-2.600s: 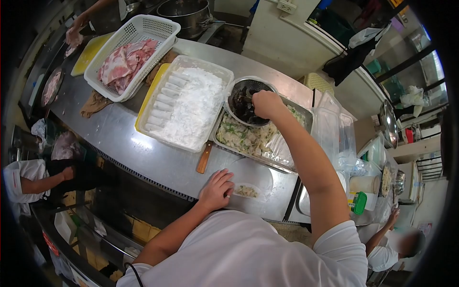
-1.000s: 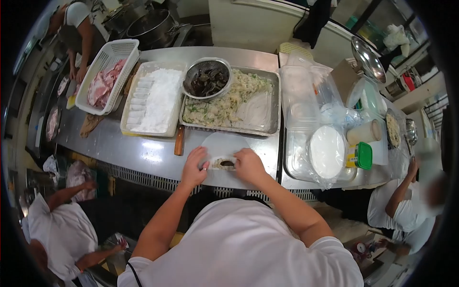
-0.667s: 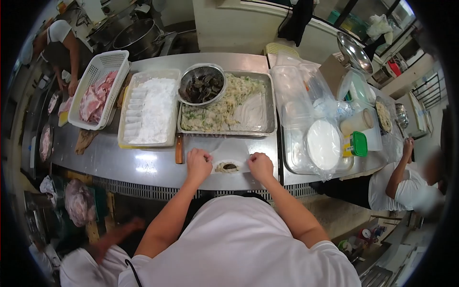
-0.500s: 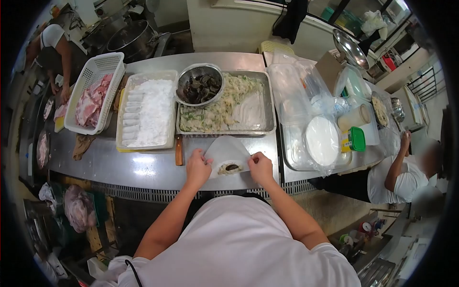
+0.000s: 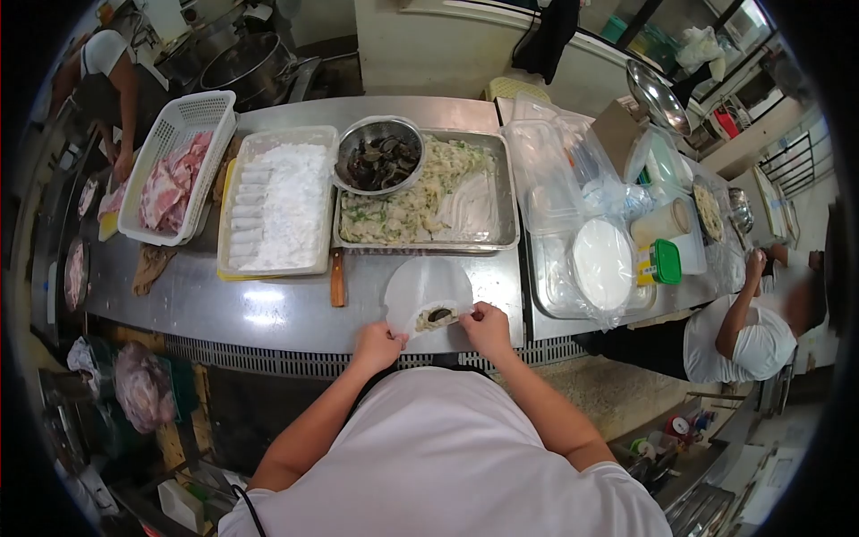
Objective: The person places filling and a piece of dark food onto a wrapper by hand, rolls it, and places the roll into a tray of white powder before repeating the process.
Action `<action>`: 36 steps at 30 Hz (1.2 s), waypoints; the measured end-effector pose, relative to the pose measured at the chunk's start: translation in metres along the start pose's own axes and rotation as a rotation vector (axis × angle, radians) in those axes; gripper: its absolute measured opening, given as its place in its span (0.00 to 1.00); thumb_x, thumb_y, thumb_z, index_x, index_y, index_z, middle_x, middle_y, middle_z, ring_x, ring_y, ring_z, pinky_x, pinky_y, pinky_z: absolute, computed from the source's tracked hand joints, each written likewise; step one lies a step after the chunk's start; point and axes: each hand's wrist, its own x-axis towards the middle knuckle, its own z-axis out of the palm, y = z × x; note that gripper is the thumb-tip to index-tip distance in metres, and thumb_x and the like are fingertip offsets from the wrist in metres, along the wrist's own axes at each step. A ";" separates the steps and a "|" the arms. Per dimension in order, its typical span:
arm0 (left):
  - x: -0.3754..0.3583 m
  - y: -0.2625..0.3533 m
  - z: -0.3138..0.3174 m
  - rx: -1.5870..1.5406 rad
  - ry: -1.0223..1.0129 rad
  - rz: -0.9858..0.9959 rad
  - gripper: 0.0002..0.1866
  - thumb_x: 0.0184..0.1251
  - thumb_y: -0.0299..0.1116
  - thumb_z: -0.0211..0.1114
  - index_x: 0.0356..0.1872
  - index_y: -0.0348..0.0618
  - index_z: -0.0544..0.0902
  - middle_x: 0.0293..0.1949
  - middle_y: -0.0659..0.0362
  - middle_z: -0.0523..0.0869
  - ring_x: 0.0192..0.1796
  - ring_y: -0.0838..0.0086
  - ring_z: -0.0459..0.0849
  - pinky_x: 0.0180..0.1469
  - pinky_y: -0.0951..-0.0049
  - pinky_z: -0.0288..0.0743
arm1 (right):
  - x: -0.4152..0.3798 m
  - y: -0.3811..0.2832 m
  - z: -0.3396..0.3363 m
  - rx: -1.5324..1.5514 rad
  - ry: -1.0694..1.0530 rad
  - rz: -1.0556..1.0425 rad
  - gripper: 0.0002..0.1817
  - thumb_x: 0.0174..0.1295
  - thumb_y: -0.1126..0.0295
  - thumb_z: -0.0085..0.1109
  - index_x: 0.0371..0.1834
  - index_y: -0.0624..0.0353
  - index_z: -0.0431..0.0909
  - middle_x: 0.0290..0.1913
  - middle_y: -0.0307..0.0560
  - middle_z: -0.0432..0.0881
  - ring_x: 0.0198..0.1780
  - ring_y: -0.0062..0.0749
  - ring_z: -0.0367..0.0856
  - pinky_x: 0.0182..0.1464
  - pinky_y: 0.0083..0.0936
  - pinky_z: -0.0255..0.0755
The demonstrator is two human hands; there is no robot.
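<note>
A thin, round, whitish wrapper [image 5: 420,285], which looks like rice paper, lies on the steel table close to my body. On its near part sits a small mound of filling [image 5: 438,317] with a dark piece on top. My left hand [image 5: 379,345] pinches the wrapper's near-left edge, fingers closed. At the right edge, beside the filling, my right hand [image 5: 488,329] is closed in a pinch on the wrapper. A wooden-handled tool [image 5: 337,279] lies to the left; its working end is hidden by the tray.
Beyond the wrapper stand a metal tray [image 5: 514,201] of chopped filling, a bowl [image 5: 419,134] of dark pieces, and a white tub [image 5: 229,206] with rolls in white powder. Left is a basket [image 5: 224,107] of raw meat; right, a stack of wrappers [image 5: 601,264]. Co-workers stand at both sides.
My left hand has moved down from the wrapper's left side to its near-left edge. The wrapper's far part now lies flatter and rounder. My right hand has shifted slightly nearer.
</note>
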 end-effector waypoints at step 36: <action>0.005 0.012 -0.009 0.518 -0.010 0.952 0.48 0.53 0.43 0.89 0.77 0.44 0.77 0.71 0.52 0.84 0.73 0.52 0.80 0.77 0.51 0.69 | -0.018 -0.023 0.005 -0.323 -0.157 -0.828 0.27 0.56 0.75 0.73 0.62 0.63 0.81 0.62 0.62 0.85 0.64 0.60 0.83 0.74 0.49 0.74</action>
